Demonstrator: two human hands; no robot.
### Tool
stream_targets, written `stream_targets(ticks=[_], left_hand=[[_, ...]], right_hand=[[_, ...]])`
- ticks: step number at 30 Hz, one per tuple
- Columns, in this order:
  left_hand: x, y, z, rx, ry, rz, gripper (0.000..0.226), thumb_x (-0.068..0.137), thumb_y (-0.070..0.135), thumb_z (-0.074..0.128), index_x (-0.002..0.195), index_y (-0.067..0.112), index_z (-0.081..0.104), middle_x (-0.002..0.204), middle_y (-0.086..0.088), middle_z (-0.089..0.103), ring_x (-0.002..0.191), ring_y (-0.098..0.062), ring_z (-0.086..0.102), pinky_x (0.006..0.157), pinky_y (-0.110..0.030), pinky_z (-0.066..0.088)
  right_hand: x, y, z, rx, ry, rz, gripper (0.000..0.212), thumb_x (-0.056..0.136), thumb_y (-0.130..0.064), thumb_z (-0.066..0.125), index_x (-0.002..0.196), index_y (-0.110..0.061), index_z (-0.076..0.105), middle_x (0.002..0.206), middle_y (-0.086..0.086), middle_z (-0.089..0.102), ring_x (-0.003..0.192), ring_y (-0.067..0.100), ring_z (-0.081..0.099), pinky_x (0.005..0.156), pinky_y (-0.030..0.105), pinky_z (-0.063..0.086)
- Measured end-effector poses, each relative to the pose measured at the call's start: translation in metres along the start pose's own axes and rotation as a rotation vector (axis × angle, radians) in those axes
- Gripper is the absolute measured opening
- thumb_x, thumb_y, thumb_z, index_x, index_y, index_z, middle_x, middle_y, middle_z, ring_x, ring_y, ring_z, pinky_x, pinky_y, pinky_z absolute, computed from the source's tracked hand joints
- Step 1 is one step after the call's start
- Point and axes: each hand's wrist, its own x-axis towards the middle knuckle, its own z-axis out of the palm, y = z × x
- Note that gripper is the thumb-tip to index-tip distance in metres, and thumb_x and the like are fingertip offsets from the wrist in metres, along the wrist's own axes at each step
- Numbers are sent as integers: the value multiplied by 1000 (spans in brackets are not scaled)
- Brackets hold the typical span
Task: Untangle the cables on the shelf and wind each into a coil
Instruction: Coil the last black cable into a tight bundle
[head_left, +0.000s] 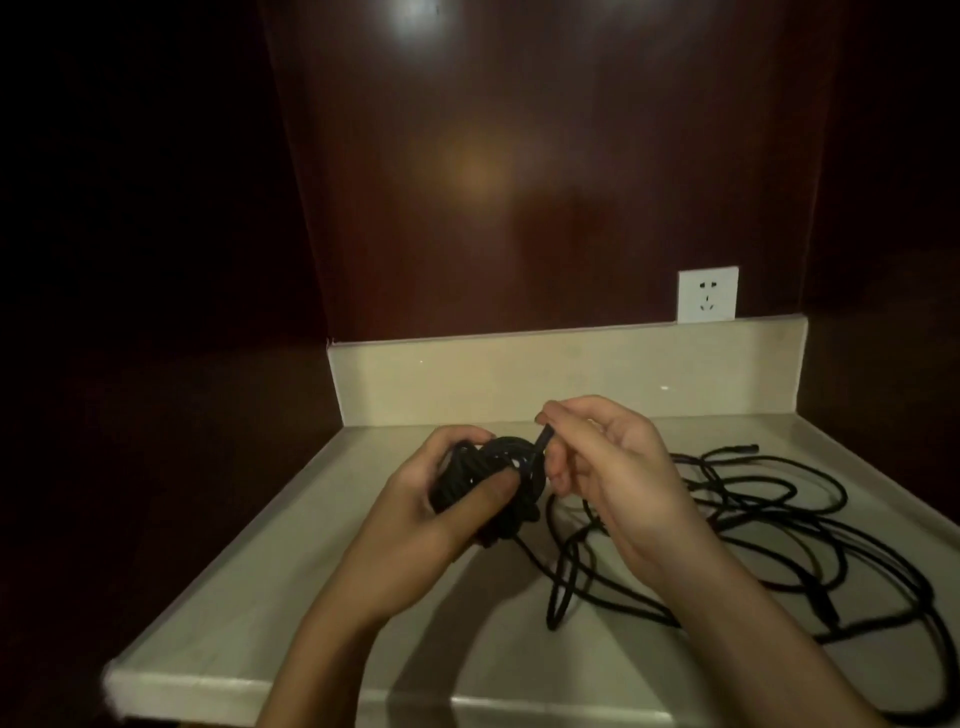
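Observation:
A tight black cable coil (498, 467) is held above the pale shelf (291, 587); my left hand (447, 499) grips it, thumb across its front. My right hand (608, 467) pinches the cable's free end, a short black tip sticking up beside the coil. A loose black cable tangle (753, 525) lies spread over the shelf's right half, partly hidden behind my right forearm. One plug end (748, 448) of the tangle points toward the back right.
A low cream backsplash (519, 374) runs along the shelf's rear. A white wall socket (707, 294) sits above it at the right. Dark wood panels close in the back and left side. The shelf's front edge (249, 686) is near my forearms.

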Motion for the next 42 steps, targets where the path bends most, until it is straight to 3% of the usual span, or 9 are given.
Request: stream_targets(ticks=[3,7,12,16,19,26,31,38,42], left_hand=[[-4,-8,1,-33,-38,-19,35,81,32,69,113,19,64,93,5,72,84,-23,74,70,-38,61],[-11,-20,13,-55,-33,-13,34,82,35,71,112,19,65,92,-1,70,81,-28,73,60,-31,56],[-17,-36,29,-20,-83,24,27,84,41,72,106,26,66,91,3,70,82,-25,72,63,-31,54],[-28,-41,41,22,-127,43,36,81,55,67,103,27,67,92,-2,72,83,-26,72,72,-48,58],[-39,-44,50,37,-198,27,36,81,56,68,103,27,68,95,-1,72,84,-25,74,75,-57,59],[-59,-40,80,149,-332,59,38,81,62,66,104,32,66,92,0,71,85,-19,71,77,-53,57],[-68,-41,112,228,-475,62,32,84,60,68,105,37,62,94,12,70,88,-5,68,79,-41,58],[-74,-59,182,603,-804,-14,54,77,76,63,111,34,57,103,12,64,97,-7,60,86,-36,53],[-70,-78,231,647,-819,-92,61,76,76,65,113,28,58,105,9,63,99,-11,59,81,-31,51]], right_hand=[[-5,7,-2,-13,13,34,11,94,-13,61,93,-3,63,53,4,55,47,14,47,48,23,40],[-20,12,-13,-99,6,45,13,94,-18,61,95,-5,63,51,2,52,45,13,43,46,23,36],[-44,9,-31,-226,-8,73,17,95,-21,61,91,-6,64,50,1,51,45,12,43,46,21,35],[-65,5,-42,-278,-39,101,18,96,-24,59,84,-11,63,54,4,53,48,16,44,54,28,38],[-83,2,-53,-332,-68,104,21,97,-23,57,85,-5,62,53,5,52,47,18,42,51,25,38],[-118,-6,-79,-418,-116,171,18,92,-28,60,82,-13,63,53,4,53,45,18,39,42,19,32],[-146,-13,-113,-462,-127,194,22,87,-31,62,81,-10,63,54,7,53,45,17,42,44,21,35],[-187,-2,-187,-667,-298,570,17,100,-22,57,92,-8,62,64,5,63,52,16,54,51,23,41],[-193,16,-224,-755,-189,667,15,100,-15,55,94,-3,61,64,5,63,53,14,55,50,22,42]])
